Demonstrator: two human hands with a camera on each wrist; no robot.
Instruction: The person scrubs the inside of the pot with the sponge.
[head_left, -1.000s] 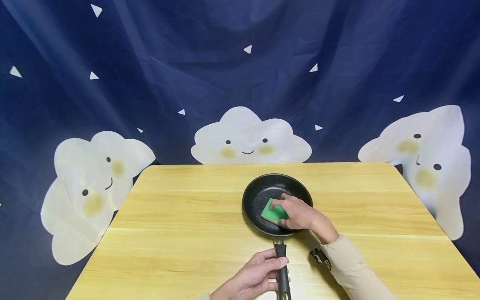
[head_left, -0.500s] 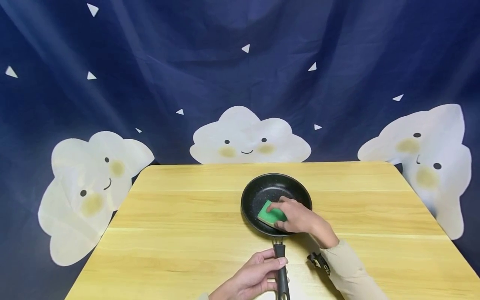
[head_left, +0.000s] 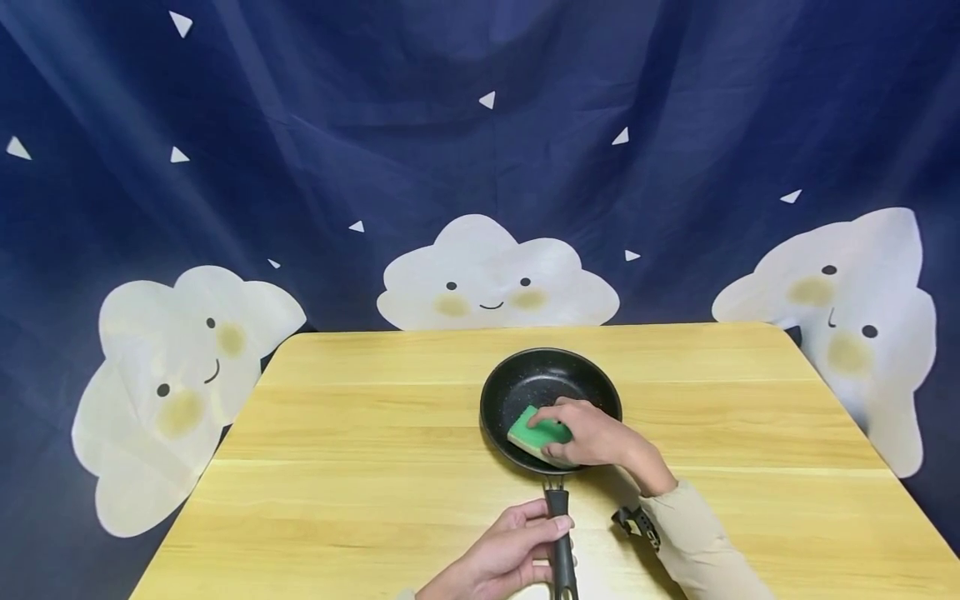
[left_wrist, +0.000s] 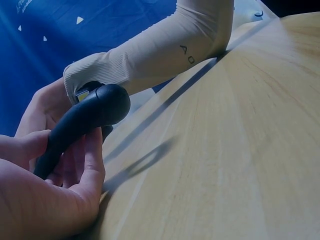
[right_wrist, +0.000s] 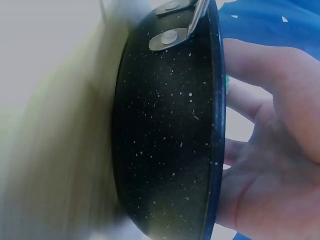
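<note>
Frying pan, black, towards far edge of table, handle gripped by left hand; sponge, green, inside, handle side, pinched by right hand; possible fault: pan swivelling, should left grip slacken

We find a black pan near the far edge of the wooden table, its handle pointing away from that edge. We note the left hand gripping the handle, the right hand holding a green sponge inside the pan.
</note>
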